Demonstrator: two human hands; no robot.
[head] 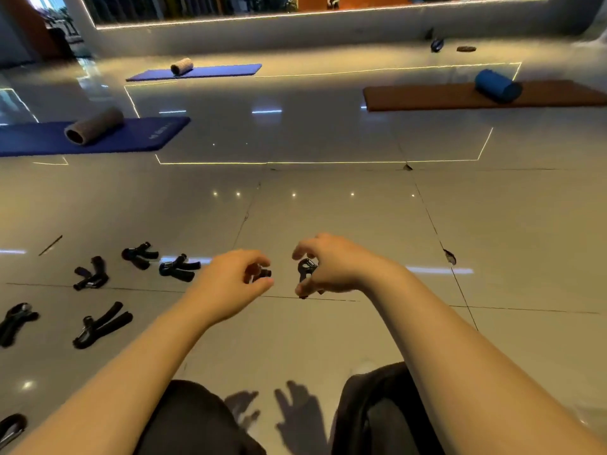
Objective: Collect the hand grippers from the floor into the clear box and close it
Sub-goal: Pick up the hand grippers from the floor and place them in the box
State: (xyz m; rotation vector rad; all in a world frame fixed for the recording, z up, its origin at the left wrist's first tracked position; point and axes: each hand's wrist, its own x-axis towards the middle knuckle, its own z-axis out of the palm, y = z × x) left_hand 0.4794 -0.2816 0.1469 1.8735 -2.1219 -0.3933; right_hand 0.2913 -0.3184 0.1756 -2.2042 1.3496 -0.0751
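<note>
Left hand point(230, 280): centre of the frame, fingers curled and pinching a small black hand gripper point(262, 273), of which only one end showed past the fingers.

Right hand point(328, 267): just right of the left hand and apart from it, fingers curled around a second hand gripper point(305, 274), its metal spring end uppermost and its handles mostly hidden in the palm.

Loose hand grippers on the tiled floor point(328, 208), left half of the frame: one point(139, 255) and another point(179, 267) just left of the left hand; one point(91, 274) further left; one point(101, 325) lower left; one point(14, 323) at the left edge; one point(11, 428) partly cut off at the lower left corner. All black, all lying apart from one another.

Clear box: not seen in the frame.

Other items: a blue mat point(131, 136) at mid left carrying a grey foam roller point(93, 126); a second blue mat point(213, 71) at upper left carrying a grey roller point(181, 66); a brown mat point(427, 96) at upper right carrying a blue roller point(497, 85). Dark trouser knees point(197, 418) filled the lower centre.
</note>
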